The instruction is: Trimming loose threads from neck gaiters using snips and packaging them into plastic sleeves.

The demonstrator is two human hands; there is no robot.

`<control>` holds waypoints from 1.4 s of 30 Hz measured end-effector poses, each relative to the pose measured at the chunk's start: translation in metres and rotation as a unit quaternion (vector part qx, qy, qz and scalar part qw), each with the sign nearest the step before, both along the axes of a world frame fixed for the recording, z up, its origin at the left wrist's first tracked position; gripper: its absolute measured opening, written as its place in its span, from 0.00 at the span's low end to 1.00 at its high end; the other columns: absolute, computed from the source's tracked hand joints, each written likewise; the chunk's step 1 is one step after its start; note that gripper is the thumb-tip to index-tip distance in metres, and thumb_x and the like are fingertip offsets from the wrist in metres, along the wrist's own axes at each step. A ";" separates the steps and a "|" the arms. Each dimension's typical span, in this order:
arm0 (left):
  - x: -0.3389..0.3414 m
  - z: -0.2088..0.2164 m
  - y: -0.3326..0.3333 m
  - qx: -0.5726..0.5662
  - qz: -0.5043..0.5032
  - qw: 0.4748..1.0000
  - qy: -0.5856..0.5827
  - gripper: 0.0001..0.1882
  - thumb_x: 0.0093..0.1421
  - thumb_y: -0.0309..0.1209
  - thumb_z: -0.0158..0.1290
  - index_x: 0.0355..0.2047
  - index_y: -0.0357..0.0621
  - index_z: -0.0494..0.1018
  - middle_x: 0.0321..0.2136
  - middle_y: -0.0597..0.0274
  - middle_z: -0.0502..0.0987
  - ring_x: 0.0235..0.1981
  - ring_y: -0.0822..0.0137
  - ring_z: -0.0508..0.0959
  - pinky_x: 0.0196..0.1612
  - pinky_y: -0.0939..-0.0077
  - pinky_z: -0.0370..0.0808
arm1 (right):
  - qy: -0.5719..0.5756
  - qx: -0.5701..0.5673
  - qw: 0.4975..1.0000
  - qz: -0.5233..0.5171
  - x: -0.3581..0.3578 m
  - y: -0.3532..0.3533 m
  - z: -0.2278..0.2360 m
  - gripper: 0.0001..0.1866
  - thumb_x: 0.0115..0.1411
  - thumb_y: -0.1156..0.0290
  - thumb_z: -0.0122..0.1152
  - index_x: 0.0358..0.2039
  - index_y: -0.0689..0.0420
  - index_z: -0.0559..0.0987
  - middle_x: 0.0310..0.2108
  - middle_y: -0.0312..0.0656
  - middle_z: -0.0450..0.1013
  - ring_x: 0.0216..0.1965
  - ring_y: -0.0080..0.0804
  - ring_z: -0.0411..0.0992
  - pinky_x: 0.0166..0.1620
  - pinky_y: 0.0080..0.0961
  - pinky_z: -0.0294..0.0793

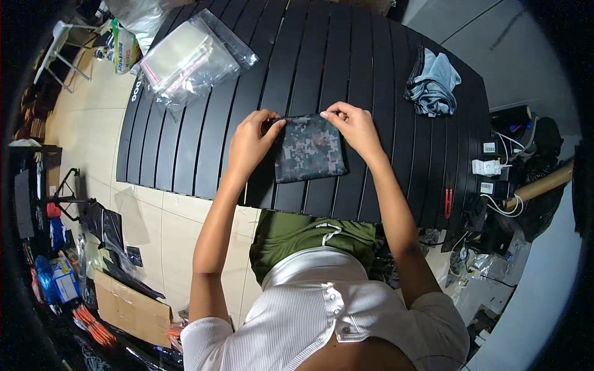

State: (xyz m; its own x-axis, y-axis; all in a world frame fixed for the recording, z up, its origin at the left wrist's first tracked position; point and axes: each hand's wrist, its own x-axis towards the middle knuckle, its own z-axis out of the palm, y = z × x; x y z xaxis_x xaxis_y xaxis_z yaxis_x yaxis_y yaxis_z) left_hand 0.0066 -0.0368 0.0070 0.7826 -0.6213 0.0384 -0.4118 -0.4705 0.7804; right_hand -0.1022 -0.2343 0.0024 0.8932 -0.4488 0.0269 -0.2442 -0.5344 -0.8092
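A square of dark camouflage-patterned cloth point(309, 151), flat and apparently folded, lies on the black slatted table point(210, 145) in front of me. My left hand point(252, 139) pinches its far left corner between thumb and fingers. At the far right corner, my right hand point(352, 127) pinches the cloth the same way. The near edge of the square rests close to the table's front edge. Whether the far edge is lifted off the slats, I cannot tell.
Clear plastic bags point(192, 59) lie in a stack at the table's far left. A crumpled blue-grey cloth point(433, 83) sits at the far right. A red cutter point(448, 201) lies near the right edge, beside chargers with white cables point(489, 167). A cardboard piece point(133, 309) is on the floor at left.
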 end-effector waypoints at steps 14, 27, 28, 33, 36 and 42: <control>0.029 0.006 -0.003 0.100 -0.313 0.937 -0.118 0.19 0.45 0.35 0.61 0.35 0.37 0.73 0.29 0.50 0.75 0.30 0.57 0.75 0.34 0.70 0.71 | 0.159 -0.170 0.910 0.343 0.018 -0.012 0.021 0.24 0.41 0.59 0.67 0.35 0.60 0.73 0.33 0.43 0.65 0.43 0.39 0.63 0.44 0.30 0.65; -0.035 0.049 -0.011 -0.040 -0.226 0.920 -0.319 0.16 0.45 0.27 0.55 0.36 0.48 0.68 0.37 0.65 0.72 0.44 0.62 0.70 0.47 0.65 0.65 | -0.125 -0.273 0.943 0.143 -0.053 -0.005 0.062 0.17 0.40 0.74 0.64 0.34 0.57 0.72 0.37 0.41 0.69 0.43 0.39 0.66 0.47 0.33 0.63; -0.037 0.033 -0.015 -0.031 -0.236 0.920 -0.310 0.17 0.46 0.28 0.55 0.39 0.48 0.69 0.40 0.64 0.72 0.46 0.61 0.69 0.50 0.63 0.64 | -0.083 -0.253 0.953 0.146 -0.060 -0.003 0.052 0.21 0.41 0.70 0.66 0.39 0.56 0.73 0.42 0.41 0.67 0.47 0.41 0.63 0.50 0.35 0.61; -0.052 -0.015 -0.010 -0.017 -0.231 0.920 -0.316 0.19 0.50 0.31 0.55 0.44 0.47 0.70 0.45 0.64 0.71 0.50 0.62 0.68 0.53 0.65 0.64 | -0.073 -0.249 0.954 0.150 -0.083 0.003 0.007 0.21 0.46 0.66 0.65 0.42 0.55 0.74 0.45 0.40 0.67 0.48 0.39 0.63 0.49 0.35 0.63; -0.052 -0.017 -0.007 -0.040 -0.220 0.920 -0.323 0.17 0.48 0.27 0.53 0.41 0.45 0.72 0.42 0.64 0.73 0.47 0.62 0.71 0.47 0.69 0.69 | -0.123 -0.313 0.935 0.114 -0.084 0.006 0.003 0.14 0.48 0.72 0.62 0.38 0.57 0.76 0.39 0.39 0.69 0.42 0.37 0.66 0.47 0.33 0.64; -0.049 -0.016 -0.008 -0.035 -0.206 0.926 -0.315 0.15 0.46 0.25 0.54 0.37 0.44 0.73 0.38 0.63 0.73 0.42 0.64 0.73 0.41 0.71 0.72 | -0.164 -0.327 0.924 0.114 -0.080 0.009 -0.002 0.11 0.45 0.75 0.63 0.31 0.58 0.76 0.33 0.38 0.69 0.37 0.36 0.67 0.42 0.32 0.66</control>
State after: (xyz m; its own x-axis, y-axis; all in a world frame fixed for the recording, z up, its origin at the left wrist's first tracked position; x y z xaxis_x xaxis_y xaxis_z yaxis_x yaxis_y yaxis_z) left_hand -0.0422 -0.0448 -0.0091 0.2894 -0.8407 0.4578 -0.9286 -0.1306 0.3472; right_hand -0.1823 -0.2253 0.0003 0.8582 -0.0427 0.5115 0.1350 -0.9426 -0.3053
